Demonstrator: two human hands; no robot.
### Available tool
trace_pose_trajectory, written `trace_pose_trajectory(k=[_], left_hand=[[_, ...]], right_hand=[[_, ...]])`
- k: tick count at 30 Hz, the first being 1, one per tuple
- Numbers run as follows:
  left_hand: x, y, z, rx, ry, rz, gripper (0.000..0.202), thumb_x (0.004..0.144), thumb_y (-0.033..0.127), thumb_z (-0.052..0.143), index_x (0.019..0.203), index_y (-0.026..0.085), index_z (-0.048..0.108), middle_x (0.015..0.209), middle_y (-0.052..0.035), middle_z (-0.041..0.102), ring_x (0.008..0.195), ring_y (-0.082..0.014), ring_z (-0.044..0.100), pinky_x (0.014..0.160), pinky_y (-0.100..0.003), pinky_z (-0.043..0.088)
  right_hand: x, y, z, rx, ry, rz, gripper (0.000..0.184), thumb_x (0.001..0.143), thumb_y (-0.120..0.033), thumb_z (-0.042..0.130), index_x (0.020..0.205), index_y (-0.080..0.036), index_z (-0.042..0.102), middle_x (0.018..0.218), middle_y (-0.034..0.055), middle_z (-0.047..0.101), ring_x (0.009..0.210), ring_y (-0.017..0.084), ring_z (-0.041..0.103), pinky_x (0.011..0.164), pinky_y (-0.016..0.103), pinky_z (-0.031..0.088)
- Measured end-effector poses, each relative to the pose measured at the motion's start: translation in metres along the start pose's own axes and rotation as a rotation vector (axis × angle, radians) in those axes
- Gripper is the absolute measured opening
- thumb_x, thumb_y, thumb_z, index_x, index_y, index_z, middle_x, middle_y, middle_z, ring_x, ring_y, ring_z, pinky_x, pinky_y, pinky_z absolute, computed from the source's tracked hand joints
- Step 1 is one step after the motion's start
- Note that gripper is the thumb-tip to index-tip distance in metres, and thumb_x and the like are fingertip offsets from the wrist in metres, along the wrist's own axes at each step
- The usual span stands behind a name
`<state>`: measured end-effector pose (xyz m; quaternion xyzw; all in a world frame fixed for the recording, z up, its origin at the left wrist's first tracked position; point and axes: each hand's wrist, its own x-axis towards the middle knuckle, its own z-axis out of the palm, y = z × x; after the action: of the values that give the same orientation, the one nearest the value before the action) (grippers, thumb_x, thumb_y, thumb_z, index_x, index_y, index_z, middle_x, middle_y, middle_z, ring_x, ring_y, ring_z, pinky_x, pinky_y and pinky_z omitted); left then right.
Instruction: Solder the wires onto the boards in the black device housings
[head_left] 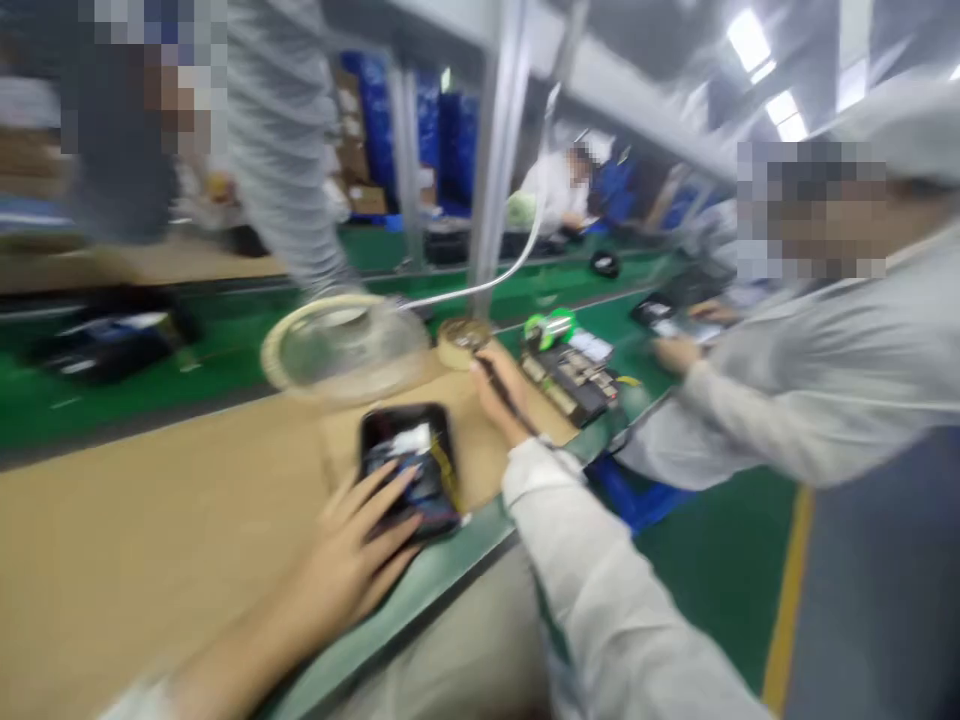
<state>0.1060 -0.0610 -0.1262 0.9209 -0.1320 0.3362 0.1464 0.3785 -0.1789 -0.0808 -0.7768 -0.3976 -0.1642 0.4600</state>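
My left hand (360,545) rests with its fingers spread over a black device housing (455,480) lying on the brown work board. White, blue and yellow parts show inside the housing, though blur hides their detail. In my right hand (502,395) is a dark, slim soldering iron (499,385), its cord trailing back past the wrist. The iron's front end points into a round, pale tin (463,345). Just right of that hand lies a black block of small parts (570,380), with a bright green solder reel stand (551,328) behind it.
A clear fume hood (352,350) on a ribbed white hose (281,150) hangs low behind the housing. A metal post (495,150) rises beyond it. Another black unit (112,335) lies on the green belt at left. A co-worker in white (810,370) sits close at right.
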Motion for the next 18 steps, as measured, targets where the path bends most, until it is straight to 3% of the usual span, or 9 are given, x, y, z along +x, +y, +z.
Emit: trace_pose_trajectory(k=[2, 5, 9, 12, 15, 18], left_hand=[[0.008, 0.006, -0.012, 0.065, -0.122, -0.011, 0.027, 0.089, 0.025, 0.068, 0.114, 0.022, 0.077, 0.151, -0.0174, 0.053, 0.143, -0.0405, 0.046, 0.114, -0.069, 0.039], [0.014, 0.007, -0.016, 0.066, -0.219, -0.041, 0.027, 0.093, 0.031, 0.067, 0.115, 0.017, 0.075, 0.15, -0.0221, 0.051, 0.145, -0.0425, 0.041, 0.112, -0.071, 0.04], [0.012, 0.01, -0.019, 0.07, -0.293, -0.071, 0.024, 0.093, 0.029, 0.067, 0.114, 0.017, 0.073, 0.153, -0.0201, 0.048, 0.15, -0.0442, 0.031, 0.114, -0.074, 0.033], [0.006, 0.01, -0.025, 0.046, -0.298, -0.051, 0.03, 0.092, 0.027, 0.067, 0.121, 0.018, 0.068, 0.154, -0.0197, 0.046, 0.151, -0.0456, 0.027, 0.114, -0.078, 0.028], [0.002, 0.007, -0.031, -0.082, -0.241, -0.072, 0.046, 0.089, 0.028, 0.07, 0.134, 0.026, 0.059, 0.165, -0.0128, 0.029, 0.153, -0.0442, 0.021, 0.116, -0.077, 0.027], [0.004, 0.003, -0.034, -0.169, -0.149, -0.297, 0.064, 0.088, 0.023, 0.071, 0.146, 0.037, 0.048, 0.172, -0.0033, 0.006, 0.156, -0.0418, 0.012, 0.12, -0.074, 0.024]], right_hand=[[0.001, 0.003, 0.005, 0.093, 0.037, 0.019, 0.027, 0.101, -0.041, 0.06, 0.112, -0.017, 0.065, 0.118, 0.0089, 0.066, 0.107, 0.022, 0.064, 0.097, 0.045, 0.054], [0.0, 0.018, 0.02, 0.195, 0.104, 0.047, 0.026, 0.098, -0.041, 0.061, 0.112, -0.018, 0.064, 0.114, 0.0086, 0.069, 0.106, 0.023, 0.064, 0.1, 0.044, 0.05], [-0.004, 0.019, 0.025, 0.205, 0.168, 0.015, 0.024, 0.095, -0.04, 0.061, 0.109, -0.022, 0.065, 0.105, 0.0048, 0.071, 0.095, 0.023, 0.068, 0.09, 0.042, 0.054], [-0.007, 0.013, 0.02, 0.161, 0.194, -0.012, 0.024, 0.096, -0.04, 0.06, 0.11, -0.023, 0.065, 0.105, 0.0045, 0.071, 0.096, 0.024, 0.068, 0.092, 0.044, 0.055], [-0.012, 0.007, 0.014, 0.129, 0.205, -0.053, 0.025, 0.098, -0.042, 0.058, 0.114, -0.024, 0.065, 0.113, 0.0045, 0.069, 0.107, 0.024, 0.067, 0.098, 0.045, 0.053], [-0.018, 0.003, 0.009, 0.09, 0.203, -0.074, 0.027, 0.1, -0.043, 0.056, 0.12, -0.026, 0.062, 0.116, 0.0032, 0.068, 0.109, 0.022, 0.067, 0.098, 0.042, 0.054]])
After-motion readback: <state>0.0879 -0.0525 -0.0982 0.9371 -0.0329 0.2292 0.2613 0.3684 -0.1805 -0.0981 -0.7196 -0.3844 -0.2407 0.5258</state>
